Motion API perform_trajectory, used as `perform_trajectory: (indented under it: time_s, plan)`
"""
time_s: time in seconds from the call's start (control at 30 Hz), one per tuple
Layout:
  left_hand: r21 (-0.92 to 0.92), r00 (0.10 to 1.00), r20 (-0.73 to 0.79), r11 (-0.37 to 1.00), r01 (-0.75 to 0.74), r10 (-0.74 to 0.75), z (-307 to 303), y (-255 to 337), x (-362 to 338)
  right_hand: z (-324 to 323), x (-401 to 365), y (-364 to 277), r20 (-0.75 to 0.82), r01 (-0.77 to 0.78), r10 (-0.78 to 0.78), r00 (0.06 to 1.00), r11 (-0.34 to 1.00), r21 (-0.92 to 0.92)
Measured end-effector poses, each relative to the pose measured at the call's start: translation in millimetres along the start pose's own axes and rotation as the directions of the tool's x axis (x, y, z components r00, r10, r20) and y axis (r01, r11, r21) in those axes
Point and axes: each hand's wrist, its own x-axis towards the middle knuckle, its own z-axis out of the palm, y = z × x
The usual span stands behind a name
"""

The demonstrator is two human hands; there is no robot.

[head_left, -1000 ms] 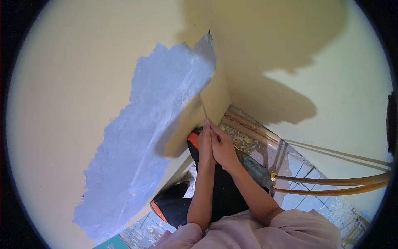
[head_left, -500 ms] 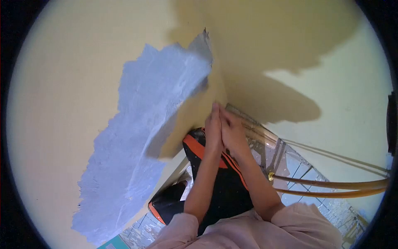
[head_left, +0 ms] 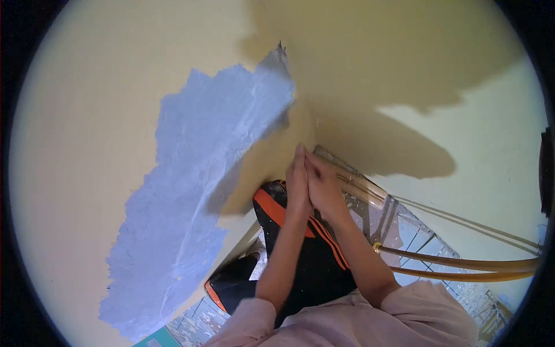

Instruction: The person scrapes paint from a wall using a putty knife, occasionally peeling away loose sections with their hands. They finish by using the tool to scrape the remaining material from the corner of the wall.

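Observation:
My left hand (head_left: 297, 188) and my right hand (head_left: 325, 188) are pressed against each other near the wall corner, over my dark trousers with orange stripes (head_left: 324, 254). Both hands point away from me, with the fingers close together. No object shows between them; the palms are hidden. Left of the hands, a large bare grey patch (head_left: 185, 185) with ragged edges spreads over the yellow wall (head_left: 75, 173).
Two brown hoses (head_left: 462, 264) run from a brass fitting (head_left: 377, 247) to the right edge. A wooden piece (head_left: 370, 194) lies by the right wall. Flakes litter the tiled floor (head_left: 416, 234). A green item (head_left: 159, 339) shows at lower left.
The view has shifted slightly, so the grey patch appears a little further left. My hands remain together in nearly the same place.

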Motion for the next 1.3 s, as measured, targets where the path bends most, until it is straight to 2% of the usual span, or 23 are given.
perform_trajectory:
  time_s: [0.03, 0.07, 0.13, 0.2, 0.27, 0.3, 0.37, 0.4, 0.47, 0.5, 0.57, 0.67, 0.7, 0.77, 0.9, 0.97, 1.07, 1.1, 1.13, 1.2, 1.23, 1.27, 1.3]
  plan:
    - [-0.154, 0.984, -0.153, 0.982, -0.111, 0.088, 8.9, 3.2, -8.1, -1.1, -2.2, -0.2, 0.011, 0.097, -0.096, 0.995, 0.984, -0.147]
    - [-0.155, 0.985, -0.148, 0.981, -0.116, 0.093, 7.1, 6.7, 5.4, -0.3, 10.3, -2.5, 0.009, 0.103, -0.103, 0.995, 0.984, -0.146]
    - [0.109, 0.996, 0.093, 0.994, -0.028, 0.018, -4.9, 11.9, 23.7, 4.1, 25.4, -5.8, -0.036, -0.015, 0.014, 0.999, 0.999, -0.030]
    - [0.098, 0.995, 0.100, 0.994, -0.038, 0.028, 4.7, 10.7, 13.4, 0.9, 18.3, -8.1, -0.060, 0.033, -0.030, 0.998, 0.998, 0.052]
    - [-0.189, 0.982, -0.161, 0.973, -0.134, 0.104, 13.0, 1.1, 0.8, 1.1, 4.0, 2.3, 0.026, 0.112, -0.112, 0.993, 0.994, 0.006]
    - [-0.188, 0.982, -0.162, 0.973, -0.130, 0.100, 9.5, 5.0, 9.4, -0.3, 9.6, -6.6, 0.026, 0.108, -0.108, 0.994, 0.994, 0.006]
    - [0.097, 0.994, 0.111, 0.995, 0.010, -0.021, -5.4, 11.5, 29.6, -3.2, 20.8, -27.1, 0.041, -0.058, 0.054, 0.998, 0.993, 0.103]
    - [0.092, 0.993, 0.114, 0.996, -0.005, -0.006, -0.7, 14.3, 21.8, -2.4, 18.5, -22.0, 0.044, -0.044, 0.039, 0.998, 0.994, 0.102]
    - [-0.014, 0.996, -0.055, 0.998, -0.067, 0.066, 12.8, 21.5, -6.7, -1.8, 6.2, -8.5, 0.013, 0.171, -0.170, 0.985, 0.985, -0.027]
    - [-0.009, 0.996, -0.052, 0.998, -0.067, 0.066, 9.5, 21.4, 7.6, -1.1, 14.7, -12.9, 0.009, 0.170, -0.170, 0.985, 0.985, -0.023]
    - [0.128, 0.994, 0.097, 0.991, 0.030, -0.043, -6.1, 11.9, 38.6, -0.9, 28.2, -18.7, 0.017, 0.017, -0.018, 1.000, 1.000, 0.019]
    - [-0.033, 0.999, -0.019, 0.998, -0.043, 0.043, 12.4, 18.9, 1.5, -3.6, 6.9, -22.2, -0.019, 0.114, -0.115, 0.993, 0.992, -0.056]
    - [-0.033, 0.999, -0.009, 0.998, -0.051, 0.051, 11.5, 21.4, 10.1, -1.9, 15.4, -23.3, -0.025, 0.125, -0.126, 0.992, 0.991, -0.054]
    - [0.035, 0.987, 0.143, 0.996, -0.082, 0.077, 2.0, 14.1, 28.0, 0.5, 29.3, -16.2, -0.044, 0.165, -0.170, 0.984, 0.981, -0.098]
    - [0.050, 0.987, 0.159, 0.999, -0.009, 0.001, -9.2, 5.8, 13.5, 1.1, 5.1, -9.3, -0.004, 0.041, -0.041, 0.999, 0.998, 0.050]
    - [-0.113, 0.996, -0.091, 0.993, -0.034, 0.023, -12.3, 16.6, -27.1, 11.0, -23.8, 2.0, 0.048, 0.122, -0.117, 0.992, 0.982, -0.146]
    - [-0.079, 0.999, -0.021, 0.997, 0.025, -0.027, -51.7, 9.4, -33.5, 32.7, -44.2, 3.5, 0.060, 0.079, -0.070, 0.996, 0.985, -0.151]
    - [0.064, 1.000, -0.022, 0.998, -0.014, 0.016, -53.2, 11.1, -28.9, 34.1, -41.4, 1.1, 0.041, 0.064, -0.060, 0.997, 0.992, -0.112]
    - [0.063, 0.999, -0.035, 0.998, -0.003, 0.005, -50.5, 11.7, -26.2, 31.9, -38.5, 0.3, 0.050, 0.050, -0.045, 0.998, 0.992, -0.115]
    - [0.091, 1.000, 0.021, 0.996, 0.016, -0.018, -41.4, 11.9, -25.4, 22.9, -35.0, -1.3, 0.019, -0.008, 0.007, 1.000, 0.999, 0.031]
    - [0.069, 1.000, 0.011, 0.998, -0.009, 0.008, -46.5, 0.8, -18.5, 23.5, -33.1, 2.7, 0.022, 0.053, -0.054, 0.998, 0.998, 0.044]
    - [0.057, 1.000, 0.008, 0.998, -0.007, 0.007, -54.4, -5.1, -25.8, 25.4, -42.1, 8.2, 0.027, 0.054, -0.055, 0.998, 0.998, 0.033]
    - [-0.001, 1.000, -0.005, 1.000, 0.018, -0.018, -65.2, -6.3, -32.6, 31.7, -49.7, 12.8, 0.065, 0.002, 0.003, 0.998, 0.997, -0.079]
